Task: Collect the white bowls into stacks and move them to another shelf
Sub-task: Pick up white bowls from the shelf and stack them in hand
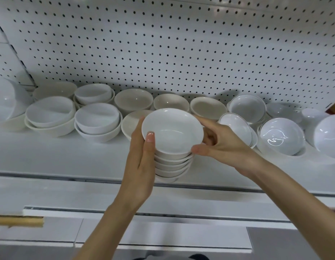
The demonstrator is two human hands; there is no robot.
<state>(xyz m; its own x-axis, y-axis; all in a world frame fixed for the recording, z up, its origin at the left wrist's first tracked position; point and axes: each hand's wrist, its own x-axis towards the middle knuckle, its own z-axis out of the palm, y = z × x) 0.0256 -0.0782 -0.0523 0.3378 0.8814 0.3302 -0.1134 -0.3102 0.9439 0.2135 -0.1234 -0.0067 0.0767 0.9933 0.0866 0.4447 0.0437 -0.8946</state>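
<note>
Bowl stack (172,147), seemingly on pegboard-backed shelf (69,156)

This looks like a shop: a white display shelf (59,158) with a perforated back panel (181,44) at 12 o'clock, and many loose white bowls (97,117) in rows from 9 to 3 o'clock.

pegboard (181,44): white, back wall | wooden strip (18,221): lower left, lying level

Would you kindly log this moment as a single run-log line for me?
phase: stacking | left hand: holds stack of bowls | right hand: pinches top bowl rim | location: shelf front edge
</note>
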